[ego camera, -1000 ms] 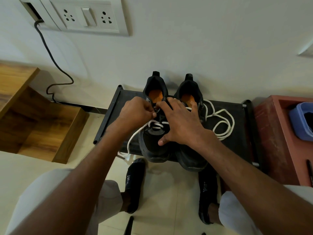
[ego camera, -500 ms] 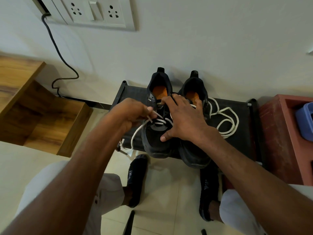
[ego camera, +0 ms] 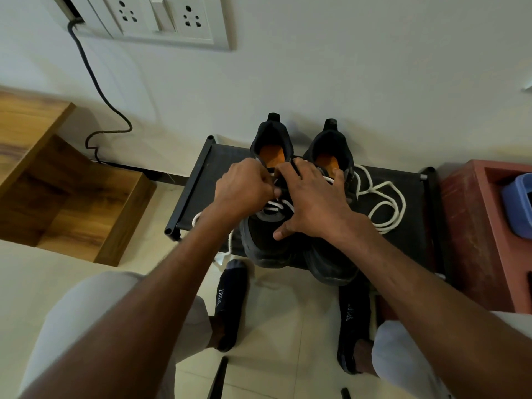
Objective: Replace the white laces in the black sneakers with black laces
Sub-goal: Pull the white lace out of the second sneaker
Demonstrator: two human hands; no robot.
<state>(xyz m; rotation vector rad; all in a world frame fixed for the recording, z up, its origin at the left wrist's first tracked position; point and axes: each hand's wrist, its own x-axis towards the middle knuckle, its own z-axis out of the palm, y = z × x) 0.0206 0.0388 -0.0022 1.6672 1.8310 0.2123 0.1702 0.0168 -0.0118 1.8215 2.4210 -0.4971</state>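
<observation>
Two black sneakers with orange insoles stand side by side on a low black rack [ego camera: 201, 180]. My left hand [ego camera: 244, 188] is curled over the left sneaker [ego camera: 259, 243] and pinches its white lace [ego camera: 276, 207] near the upper eyelets. My right hand [ego camera: 313, 203] lies spread across both shoes, fingers on the left shoe's tongue, thumb on its toe. The right sneaker [ego camera: 334, 263] is partly hidden under that hand. A loose white lace [ego camera: 385, 205] lies coiled on the rack to the right. No black lace can be made out.
A red box [ego camera: 475, 226] holding a blue container [ego camera: 518, 205] stands right of the rack. A wooden step unit [ego camera: 72, 197] sits to the left, under a wall socket panel [ego camera: 161, 21] with a black cable [ego camera: 98, 90]. My feet in black socks rest on the tiled floor.
My left hand drew the white lace out to the left, then came back close to the eyelets of the left sneaker. My right hand has stayed spread on the shoes.
</observation>
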